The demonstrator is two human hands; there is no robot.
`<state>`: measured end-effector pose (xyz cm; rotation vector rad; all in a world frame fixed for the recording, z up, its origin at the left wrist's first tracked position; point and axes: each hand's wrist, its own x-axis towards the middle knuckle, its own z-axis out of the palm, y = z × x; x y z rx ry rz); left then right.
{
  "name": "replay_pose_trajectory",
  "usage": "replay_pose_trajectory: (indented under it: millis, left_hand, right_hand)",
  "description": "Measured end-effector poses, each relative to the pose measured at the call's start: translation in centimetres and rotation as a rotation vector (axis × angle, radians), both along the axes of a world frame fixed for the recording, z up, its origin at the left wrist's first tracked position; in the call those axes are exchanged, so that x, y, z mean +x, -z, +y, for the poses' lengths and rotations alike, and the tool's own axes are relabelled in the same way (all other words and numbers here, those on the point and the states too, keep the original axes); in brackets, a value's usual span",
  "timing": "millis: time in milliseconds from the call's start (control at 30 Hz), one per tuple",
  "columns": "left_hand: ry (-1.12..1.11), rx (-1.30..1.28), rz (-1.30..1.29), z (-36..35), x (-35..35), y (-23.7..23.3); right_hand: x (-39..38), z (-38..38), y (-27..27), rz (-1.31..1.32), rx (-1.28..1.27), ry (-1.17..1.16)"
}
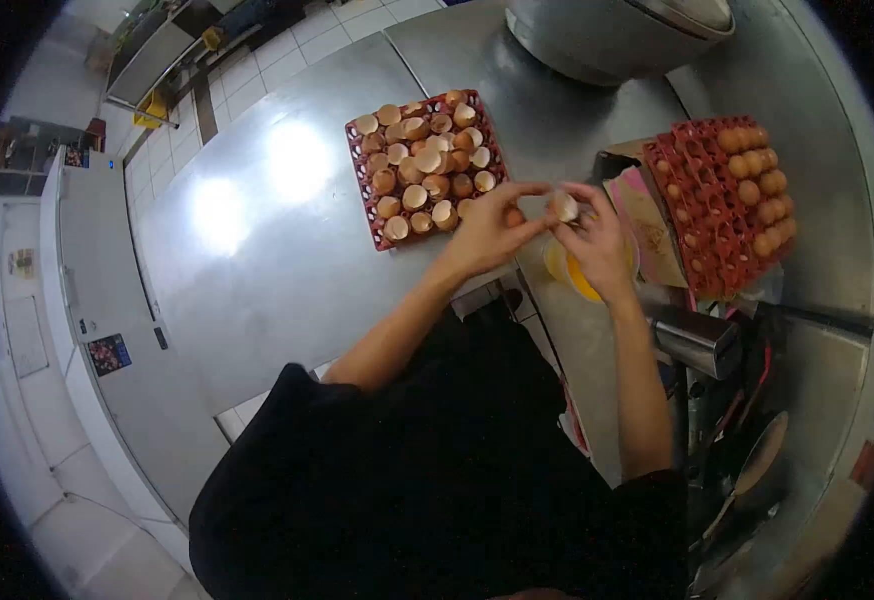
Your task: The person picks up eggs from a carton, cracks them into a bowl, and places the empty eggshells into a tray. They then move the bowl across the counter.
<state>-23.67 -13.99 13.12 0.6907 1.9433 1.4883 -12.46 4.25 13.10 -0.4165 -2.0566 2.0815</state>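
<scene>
A pale, open eggshell is pinched in the fingers of my right hand. My left hand reaches in from the other side, its fingers curled round a brown eggshell piece that is mostly hidden. Below both hands stands a bowl with bright yellow-orange egg in it, partly covered by my right hand. Just left of my left hand, a red egg tray is piled with broken, hollow brown shells.
On the right, a stack of red trays carries whole brown eggs along its far side, beside an opened cardboard box. A large metal pot stands at the back of the steel table. A metal container sits near my right forearm.
</scene>
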Motion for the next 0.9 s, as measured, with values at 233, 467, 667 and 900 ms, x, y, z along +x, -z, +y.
replay_pose_trajectory:
  millis: [233,467,667,900]
  left_hand:
    - [-0.387,0.427,-0.624,-9.9,-3.6,4.6]
    - [-0.510,0.660,-0.889,-12.2,-3.4,4.1]
    - [-0.277,0.557,-0.731,-7.0,-1.4,2.1]
    - [0.264,-0.343,0.278,-4.1,-1.8,3.2]
  right_hand:
    - [-17.7,-4.1,8.0,0.048,0.414,-0.008]
    - [-19.9,-7.3,5.4,0.045,0.660,-0.025]
    - [-5.1,-11.1,0.9,-0.006,0.412,-0.253]
    - [7.1,-6.3,0.5,-0.143,0.254,0.334]
